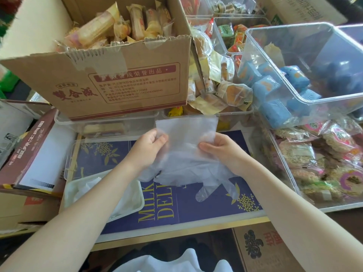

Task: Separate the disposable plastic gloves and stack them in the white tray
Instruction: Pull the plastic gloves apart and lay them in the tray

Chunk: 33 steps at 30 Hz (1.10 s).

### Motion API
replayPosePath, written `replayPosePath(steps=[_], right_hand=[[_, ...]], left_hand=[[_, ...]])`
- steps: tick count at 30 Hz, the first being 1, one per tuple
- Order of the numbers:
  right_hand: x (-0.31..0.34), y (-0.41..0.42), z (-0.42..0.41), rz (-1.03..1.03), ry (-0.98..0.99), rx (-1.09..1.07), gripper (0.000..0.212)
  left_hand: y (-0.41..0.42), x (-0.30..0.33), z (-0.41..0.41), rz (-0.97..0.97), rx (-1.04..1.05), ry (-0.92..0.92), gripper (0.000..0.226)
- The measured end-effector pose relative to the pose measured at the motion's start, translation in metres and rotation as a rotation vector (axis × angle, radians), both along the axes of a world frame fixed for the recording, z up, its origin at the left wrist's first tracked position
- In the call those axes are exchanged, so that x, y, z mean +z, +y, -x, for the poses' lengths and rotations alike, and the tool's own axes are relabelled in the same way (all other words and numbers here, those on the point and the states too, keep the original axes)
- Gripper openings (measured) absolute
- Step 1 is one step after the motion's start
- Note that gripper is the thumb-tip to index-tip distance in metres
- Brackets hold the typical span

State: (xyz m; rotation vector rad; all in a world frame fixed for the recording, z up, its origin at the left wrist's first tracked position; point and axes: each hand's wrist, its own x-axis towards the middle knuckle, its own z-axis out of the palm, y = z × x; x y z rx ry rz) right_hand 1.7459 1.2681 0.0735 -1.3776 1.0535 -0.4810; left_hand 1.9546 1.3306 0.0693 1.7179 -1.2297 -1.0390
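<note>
- We see thin, clear, wrinkled plastic gloves (186, 160), cuff up and fingers hanging down over the dark blue box lid (206, 209).
- Our left hand (147, 146) pinches the cuff's left edge; our right hand (218, 148) grips its right side.
- The shallow white tray (135, 201), at lower left, seems to hold some flat gloves already.
- Behind stands a taped cardboard box (117, 81) of wrapped snacks.

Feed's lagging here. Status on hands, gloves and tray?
Left hand and right hand both pinch the cuff end of the clear gloves, held above the blue box lid. White tray lower left, partly under left forearm. Nothing blocking.
</note>
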Motion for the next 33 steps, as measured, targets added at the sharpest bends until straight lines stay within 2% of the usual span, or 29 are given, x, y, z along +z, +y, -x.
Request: replayPosePath(steps=[2, 6, 10, 12, 14, 17, 22, 25, 28, 31, 33], right_hand=[[-0.008, 0.002, 0.005, -0.089, -0.031, 0.030, 0.018], [-0.028, 0.009, 0.017, -0.100, 0.045, 0.128, 0.004], [-0.050, 0.015, 0.028, -0.211, 0.020, 0.093, 0.010], [-0.068, 0.015, 0.033, -0.186, 0.150, 0.044, 0.012], [-0.090, 0.010, 0.043, -0.104, 0.401, -0.035, 0.013], [-0.115, -0.003, 0.062, 0.034, 0.746, -0.152, 0.032], [-0.137, -0.019, 0.081, 0.106, 0.997, -0.205, 0.045], [-0.142, -0.022, 0.075, 0.088, 1.033, -0.259, 0.060], [-0.141, -0.026, 0.069, 0.001, 0.969, -0.388, 0.070], [-0.143, -0.029, 0.069, -0.052, 0.854, -0.457, 0.053], [-0.138, -0.028, 0.068, -0.077, 0.721, -0.438, 0.028]], left_hand=[[0.001, -0.005, -0.003, 0.026, 0.059, 0.028, 0.021], [0.002, -0.015, -0.010, 0.024, 0.115, -0.036, 0.022], [0.001, -0.032, -0.013, -0.035, 0.148, -0.150, 0.026], [0.002, -0.043, -0.014, -0.099, 0.154, -0.256, 0.029], [0.002, -0.054, -0.015, -0.149, 0.157, -0.321, 0.029], [0.001, -0.064, -0.011, -0.209, 0.141, -0.394, 0.030], [-0.005, -0.068, -0.001, -0.222, 0.149, -0.373, 0.023], [-0.007, -0.070, 0.003, -0.249, 0.158, -0.361, 0.021], [-0.007, -0.070, 0.003, -0.261, 0.145, -0.393, 0.023], [-0.004, -0.069, -0.001, -0.239, 0.138, -0.404, 0.026], [-0.002, -0.066, -0.003, -0.204, 0.146, -0.388, 0.026]])
